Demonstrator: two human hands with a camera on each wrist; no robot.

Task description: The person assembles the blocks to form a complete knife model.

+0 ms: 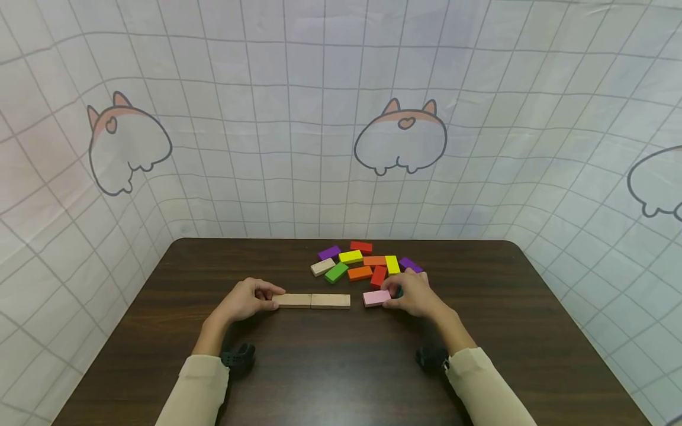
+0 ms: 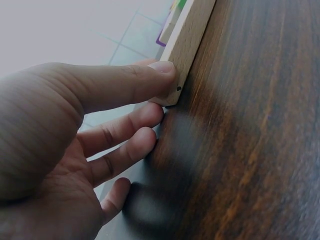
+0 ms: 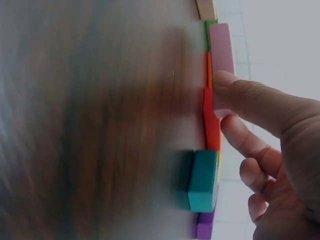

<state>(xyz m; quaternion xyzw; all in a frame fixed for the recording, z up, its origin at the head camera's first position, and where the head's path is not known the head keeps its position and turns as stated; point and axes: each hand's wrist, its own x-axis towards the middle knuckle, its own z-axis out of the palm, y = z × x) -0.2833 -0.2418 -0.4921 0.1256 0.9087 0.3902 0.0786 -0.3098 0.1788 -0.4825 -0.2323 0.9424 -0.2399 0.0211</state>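
Observation:
Two plain wooden blocks lie end to end in a row, the left block (image 1: 292,301) meeting the right block (image 1: 331,302). My left hand (image 1: 250,300) pinches the row's outer left end; in the left wrist view the thumb (image 2: 135,82) presses on the wooden block's (image 2: 187,42) near side. A pink block (image 1: 376,298) is pinched by its right end in my right hand (image 1: 415,294), a small gap away from the row. The right wrist view shows the pink block (image 3: 222,55) between thumb and finger, seemingly off the table. Close by that hand is a teal block (image 3: 202,180).
Behind the row lies a loose cluster of coloured blocks, among them a green block (image 1: 336,273), a red block (image 1: 378,276), a yellow block (image 1: 392,265) and a pale wooden block (image 1: 322,267). The dark table (image 1: 330,367) backs onto a gridded white cloth (image 1: 330,201).

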